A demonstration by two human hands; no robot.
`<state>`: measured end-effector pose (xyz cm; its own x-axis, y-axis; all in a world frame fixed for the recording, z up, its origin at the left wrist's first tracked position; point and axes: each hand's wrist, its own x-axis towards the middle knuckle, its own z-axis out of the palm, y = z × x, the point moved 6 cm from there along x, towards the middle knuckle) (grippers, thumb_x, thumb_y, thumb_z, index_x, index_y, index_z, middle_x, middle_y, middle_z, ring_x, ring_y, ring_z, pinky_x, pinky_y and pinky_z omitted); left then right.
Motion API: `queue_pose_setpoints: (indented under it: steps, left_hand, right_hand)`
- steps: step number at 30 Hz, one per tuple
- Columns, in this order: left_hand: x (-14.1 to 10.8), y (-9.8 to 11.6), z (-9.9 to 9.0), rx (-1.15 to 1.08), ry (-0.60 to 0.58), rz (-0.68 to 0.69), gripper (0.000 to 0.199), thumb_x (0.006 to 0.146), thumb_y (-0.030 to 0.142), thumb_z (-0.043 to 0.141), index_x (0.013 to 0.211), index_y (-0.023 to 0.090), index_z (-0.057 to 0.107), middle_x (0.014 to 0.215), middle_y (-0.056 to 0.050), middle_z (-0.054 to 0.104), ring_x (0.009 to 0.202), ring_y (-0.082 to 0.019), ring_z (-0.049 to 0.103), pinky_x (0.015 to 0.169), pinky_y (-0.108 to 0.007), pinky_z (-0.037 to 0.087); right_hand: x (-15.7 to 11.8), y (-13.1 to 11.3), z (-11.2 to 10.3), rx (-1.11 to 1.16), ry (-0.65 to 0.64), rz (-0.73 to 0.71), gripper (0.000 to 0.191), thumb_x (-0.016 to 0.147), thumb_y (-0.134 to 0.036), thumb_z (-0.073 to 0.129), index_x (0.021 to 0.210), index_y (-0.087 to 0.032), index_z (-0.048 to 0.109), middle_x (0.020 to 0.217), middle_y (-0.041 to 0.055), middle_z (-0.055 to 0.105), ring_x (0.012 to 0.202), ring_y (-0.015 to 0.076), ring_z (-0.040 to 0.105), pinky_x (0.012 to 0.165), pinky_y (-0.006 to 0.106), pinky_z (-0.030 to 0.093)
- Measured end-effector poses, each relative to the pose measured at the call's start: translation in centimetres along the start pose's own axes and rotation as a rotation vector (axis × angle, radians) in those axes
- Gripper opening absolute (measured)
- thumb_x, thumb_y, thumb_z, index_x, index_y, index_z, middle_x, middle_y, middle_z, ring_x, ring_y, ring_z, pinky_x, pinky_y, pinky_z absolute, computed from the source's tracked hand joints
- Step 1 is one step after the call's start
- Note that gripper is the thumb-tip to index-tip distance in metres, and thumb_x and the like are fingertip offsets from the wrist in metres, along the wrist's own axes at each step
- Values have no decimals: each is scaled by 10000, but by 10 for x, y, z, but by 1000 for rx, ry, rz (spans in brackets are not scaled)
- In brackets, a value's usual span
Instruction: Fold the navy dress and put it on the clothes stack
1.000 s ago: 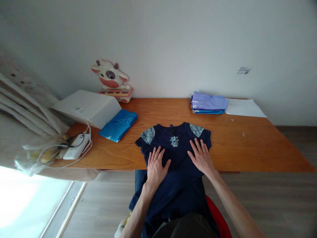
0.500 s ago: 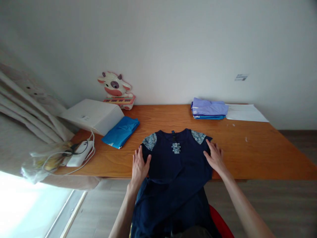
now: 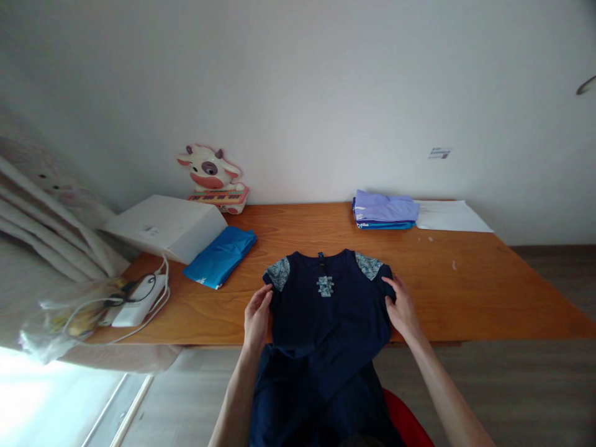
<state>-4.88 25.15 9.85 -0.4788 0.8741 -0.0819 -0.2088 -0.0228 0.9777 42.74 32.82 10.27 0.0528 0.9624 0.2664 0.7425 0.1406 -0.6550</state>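
A navy short-sleeved top (image 3: 328, 316) lies front up near the table's front edge, its neckline towards the wall. Patterned grey-blue patches mark its shoulders, and a matching trim sits below the neck. My left hand (image 3: 257, 313) pinches the edge of the left-side sleeve between thumb and fingers. At the opposite sleeve, my right hand (image 3: 401, 307) grips the cloth, with index finger and thumb slightly apart along its edge. Dark cloth hangs below the table edge over my lap; I cannot tell where the top ends there.
On the wooden table (image 3: 465, 298), a folded blue cloth (image 3: 221, 256) lies by a white box (image 3: 167, 220). Behind stand a toy cow keyboard (image 3: 214, 180) and a folded purple-and-blue stack (image 3: 385, 208) beside white paper (image 3: 451, 217). A power strip (image 3: 139, 302) with cables sits left.
Both hands have gone from lying spread on the sleeves to gripping their edges. The sleeve ends look straighter. The camera view has shifted slightly.
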Motion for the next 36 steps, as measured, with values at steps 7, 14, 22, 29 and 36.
queue_pose_setpoints:
  steps: [7, 14, 22, 29, 36]
  left_hand:
    - [-3, 22, 15, 511, -70, 223, 457, 952, 482, 743, 1339, 242, 769, 1368, -112, 751, 1216, -293, 700, 1072, -441, 540]
    - [-15, 25, 19, 726, -73, 436, 402, 996, 341, 654, 1388, 287, 723, 1539, -110, 649, 1238, -302, 701, 1041, -474, 583]
    - [-13, 20, 15, 649, -89, 376, 329, 1021, 250, 533, 1154, 294, 830, 1505, -72, 685, 1417, -308, 626, 1257, -541, 442]
    - [-14, 26, -1, 390, 91, 330, 529, 939, 272, 730, 1464, 300, 673, 1642, -85, 563, 1579, -306, 443, 1355, -511, 260]
    - [-21, 25, -6, 323, 63, 268, 805, 865, 262, 809, 1612, 341, 518, 1781, -64, 363, 1657, -311, 293, 1331, -492, 288]
  right_hand:
    - [-1, -25, -5, -483, -11, 7, 695, 1030, -292, 509, 1694, -164, 347, 1385, 265, 666, 1202, 442, 676, 1030, 633, 502]
    - [18, -13, -6, -292, -117, -63, 744, 936, -85, 451, 1662, -245, 422, 1452, 171, 626, 1155, 314, 723, 985, 468, 601]
    - [31, 19, -2, -74, -198, 18, 653, 839, -84, 497, 1440, -244, 699, 1560, 115, 622, 1476, 284, 574, 1264, 499, 448]
    - [24, 17, -8, 183, -17, 47, 751, 851, -263, 613, 1599, -286, 557, 1692, 66, 504, 1528, 303, 514, 1292, 528, 399]
    - [19, 4, -24, 438, 113, 185, 600, 882, -434, 697, 1452, -246, 701, 1521, 105, 677, 1392, 350, 626, 1218, 546, 463]
